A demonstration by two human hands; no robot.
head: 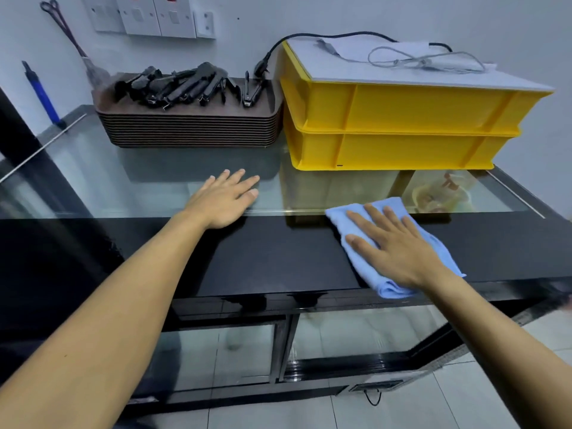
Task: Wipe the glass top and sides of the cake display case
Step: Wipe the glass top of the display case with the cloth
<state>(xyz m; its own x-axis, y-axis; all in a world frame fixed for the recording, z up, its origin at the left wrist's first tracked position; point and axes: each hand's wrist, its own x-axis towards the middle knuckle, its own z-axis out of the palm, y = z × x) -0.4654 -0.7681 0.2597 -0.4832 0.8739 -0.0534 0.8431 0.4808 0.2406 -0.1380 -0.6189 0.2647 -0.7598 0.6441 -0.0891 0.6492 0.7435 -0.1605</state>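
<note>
Glass top (pixel 148 181) gleams, black-edged, under a blue cloth (pixel 368 267).

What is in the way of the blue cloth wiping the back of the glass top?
The stacked brown trays and two yellow plastic crates sit on the rear glass top, beyond the blue cloth.

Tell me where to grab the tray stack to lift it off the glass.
Grip the tray stack by its two short ends, one hand from each side, under the bottom tray. It is wide and low, and the loose tongs on top would slide if it tips, so keep it level.
</note>
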